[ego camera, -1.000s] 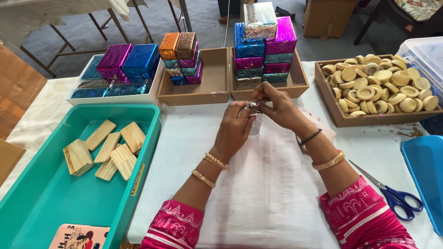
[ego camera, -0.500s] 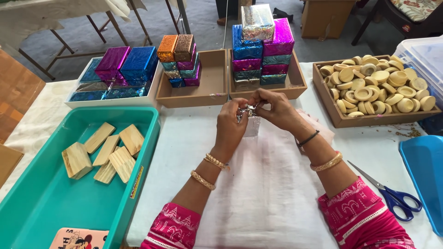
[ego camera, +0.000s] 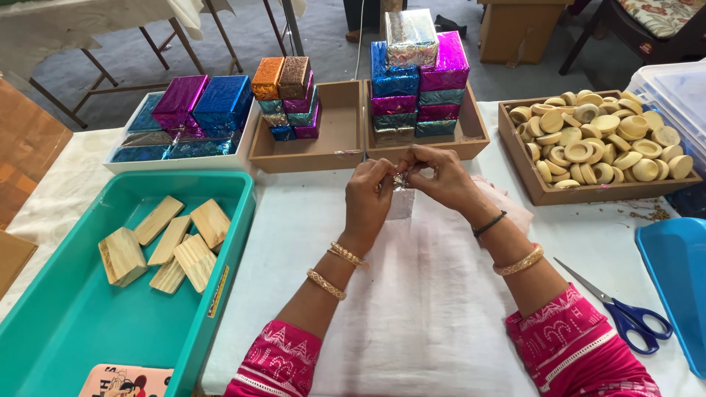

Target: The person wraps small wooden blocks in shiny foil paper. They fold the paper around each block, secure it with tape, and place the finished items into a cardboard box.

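A small block wrapped in silver foil [ego camera: 401, 198] stands on end on the white cloth [ego camera: 419, 294]. My left hand [ego camera: 370, 195] and my right hand [ego camera: 434, 175] both pinch the crinkled foil at its top, fingertips nearly touching. Both wrists wear gold bangles, and the right also has a black band. The block's upper part is hidden by my fingers.
A teal tray [ego camera: 66, 331] at left holds several bare wooden blocks [ego camera: 169, 246]. Behind stand trays of foil-wrapped blocks: a white tray [ego camera: 118, 163] and two brown boxes [ego camera: 338, 151], [ego camera: 471, 132]. A box of round wooden pieces [ego camera: 599, 143] sits right. Blue-handled scissors [ego camera: 625, 312] lie near a blue tray [ego camera: 680, 272].
Both hands have stayed at the top of the foil block, with the fingers shifting slightly as they work the foil. The block has not moved from its spot.
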